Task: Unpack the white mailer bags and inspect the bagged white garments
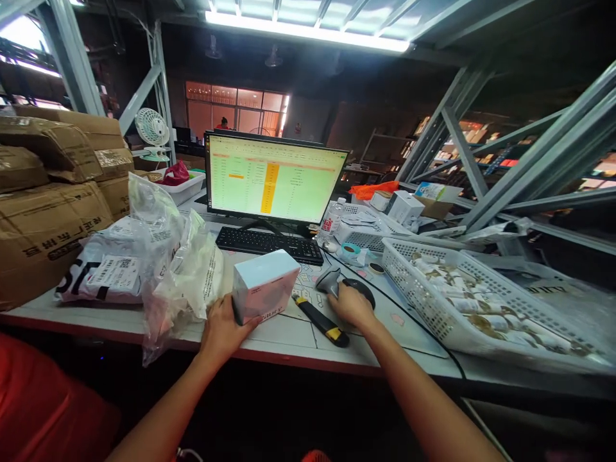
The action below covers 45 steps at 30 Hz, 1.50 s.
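Observation:
My left hand (224,327) grips the near left corner of a white and pink box (264,282) that rests on the white table (279,337). My right hand (352,307) lies curled over a black computer mouse (360,287). A grey barcode scanner (327,280) lies just left of that hand. A black and yellow utility knife (321,319) sits on the table between my two hands. Behind the box are a black keyboard (269,244) and a monitor (274,178) showing a green spreadsheet.
Plastic mailer bags (158,256) and cardboard boxes (43,218) are piled at the left. A white perforated basket (433,301) of small rolls stands at the right. A water bottle (332,221), tape roll (350,251), desk fan (151,131) and grey steel shelving (529,160) surround the table.

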Tool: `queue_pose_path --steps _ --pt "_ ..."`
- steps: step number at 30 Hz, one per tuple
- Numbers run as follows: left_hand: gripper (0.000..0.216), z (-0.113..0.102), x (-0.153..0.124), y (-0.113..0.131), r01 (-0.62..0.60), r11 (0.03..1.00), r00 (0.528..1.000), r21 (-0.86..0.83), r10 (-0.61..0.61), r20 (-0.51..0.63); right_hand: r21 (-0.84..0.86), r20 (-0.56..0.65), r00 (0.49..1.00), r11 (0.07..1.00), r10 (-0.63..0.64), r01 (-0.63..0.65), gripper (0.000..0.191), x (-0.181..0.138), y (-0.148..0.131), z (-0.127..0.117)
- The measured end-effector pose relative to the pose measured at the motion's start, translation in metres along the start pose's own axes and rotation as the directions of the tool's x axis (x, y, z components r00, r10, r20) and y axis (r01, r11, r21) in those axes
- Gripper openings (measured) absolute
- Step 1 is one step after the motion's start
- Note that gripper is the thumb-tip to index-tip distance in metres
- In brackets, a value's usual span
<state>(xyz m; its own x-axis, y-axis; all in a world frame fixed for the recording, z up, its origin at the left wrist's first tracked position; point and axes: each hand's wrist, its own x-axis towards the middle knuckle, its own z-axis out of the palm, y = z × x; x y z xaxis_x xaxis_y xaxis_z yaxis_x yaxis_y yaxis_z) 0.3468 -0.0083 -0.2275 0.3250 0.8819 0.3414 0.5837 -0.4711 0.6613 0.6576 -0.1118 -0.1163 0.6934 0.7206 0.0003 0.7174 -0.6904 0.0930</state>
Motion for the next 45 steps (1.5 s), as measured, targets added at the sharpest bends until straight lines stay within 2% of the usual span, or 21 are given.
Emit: queue_pose_path --steps 4,7,8,10,11,12,13,14,15,17,20,22,25,27,29,31,32,35,38,41,45 --pt "0.064 -0.002 -0.001 0.004 -0.009 1.0 1.0 0.027 0.009 0.007 0.107 -0.228 0.973 0.993 -0.032 0.057 0.049 0.027 -0.015 -0.03" --pt "0.068 -0.005 0.001 0.002 -0.024 1.0 0.999 -0.001 0.024 0.048 0.362 -0.296 0.952 0.913 -0.081 0.19 0.048 0.05 -0.038 -0.044" --pt "0.071 -0.006 0.001 0.0 -0.028 1.0 0.998 -0.013 0.028 0.057 0.504 -0.265 0.957 0.829 -0.121 0.244 0.05 0.053 -0.047 -0.047" --pt "0.077 -0.005 0.001 -0.003 -0.035 0.999 0.998 -0.039 0.037 0.055 0.775 -0.212 0.929 0.527 -0.304 0.349 0.063 0.05 -0.064 -0.052" --pt "0.08 -0.005 0.0 -0.004 -0.044 0.997 0.998 -0.056 0.047 0.045 0.854 -0.227 0.874 0.344 -0.43 0.391 0.073 0.042 -0.071 -0.054" --pt "0.081 -0.004 -0.001 -0.006 -0.055 0.996 0.998 -0.073 0.057 0.029 0.881 -0.265 0.789 0.193 -0.554 0.431 0.083 0.032 -0.077 -0.057" --pt "0.082 -0.003 -0.002 -0.007 -0.069 0.993 0.997 -0.092 0.071 0.011 0.869 -0.304 0.689 0.103 -0.658 0.483 0.09 0.018 -0.082 -0.06" --pt "0.084 -0.002 -0.003 -0.009 -0.083 0.99 0.997 -0.113 0.082 -0.014 0.832 -0.324 0.599 0.081 -0.732 0.549 0.095 0.003 -0.086 -0.064" --pt "0.085 -0.001 -0.004 -0.011 -0.093 0.986 0.995 -0.135 0.088 -0.045 0.776 -0.319 0.539 0.111 -0.779 0.621 0.098 -0.012 -0.089 -0.068" --pt "0.088 0.001 -0.007 -0.015 -0.111 0.975 0.99 -0.191 0.092 -0.105 0.639 -0.281 0.512 0.24 -0.812 0.731 0.101 -0.042 -0.089 -0.076" --pt "0.09 0.001 -0.009 -0.026 -0.121 0.942 0.982 -0.312 0.068 -0.177 0.509 -0.277 0.56 0.376 -0.781 0.775 0.107 -0.076 -0.079 -0.087" --pt "0.094 -0.001 -0.011 -0.031 -0.156 0.886 0.973 -0.436 0.062 -0.222 0.478 -0.284 0.606 0.438 -0.743 0.761 0.099 -0.089 -0.067 -0.09" --pt "0.104 -0.006 -0.019 -0.024 -0.235 0.685 0.96 -0.69 0.052 -0.276 0.526 -0.288 0.716 0.519 -0.636 0.674 0.083 -0.102 -0.05 -0.084" --pt "0.104 -0.011 -0.032 -0.006 -0.207 0.484 0.973 -0.85 0.012 -0.23 0.656 -0.283 0.785 0.486 -0.551 0.577 0.079 -0.109 -0.044 -0.069" --pt "0.094 -0.015 -0.046 0.02 -0.109 0.269 0.991 -0.957 -0.048 -0.126 0.805 -0.27 0.837 0.365 -0.476 0.467 0.081 -0.118 -0.043 -0.049" --pt "0.083 -0.02 -0.057 0.043 -0.019 0.08 0.992 -0.997 -0.12 -0.029 0.876 -0.281 0.861 0.253 -0.423 0.411 0.089 -0.129 -0.044 -0.028" --pt "0.08 -0.022 -0.059 0.052 0.007 0.006 0.989 -1.0 -0.151 0.006 0.876 -0.296 0.864 0.244 -0.407 0.415 0.093 -0.136 -0.045 -0.019" --pt "0.08 -0.032 -0.054 0.06 0.062 -0.111 0.981 -0.992 -0.175 0.081 0.795 -0.322 0.846 0.365 -0.424 0.485 0.094 -0.158 -0.042 0.0" --pt "0.08 -0.043 -0.042 0.051 0.151 -0.173 0.977 -0.973 -0.122 0.173 0.66 -0.348 0.79 0.467 -0.504 0.589 0.095 -0.181 -0.038 0.002" --pt "0.078 -0.052 -0.038 0.041 0.224 -0.206 0.97 -0.953 -0.051 0.24 0.524 -0.461 0.7 0.47 -0.546 0.711 0.094 -0.201 -0.04 -0.009" --pt "0.076 -0.05 -0.054 0.024 0.331 -0.159 0.943 -0.93 0.08 0.322 0.443 -0.659 0.599 0.409 -0.455 0.798 0.082 -0.217 -0.053 -0.023"
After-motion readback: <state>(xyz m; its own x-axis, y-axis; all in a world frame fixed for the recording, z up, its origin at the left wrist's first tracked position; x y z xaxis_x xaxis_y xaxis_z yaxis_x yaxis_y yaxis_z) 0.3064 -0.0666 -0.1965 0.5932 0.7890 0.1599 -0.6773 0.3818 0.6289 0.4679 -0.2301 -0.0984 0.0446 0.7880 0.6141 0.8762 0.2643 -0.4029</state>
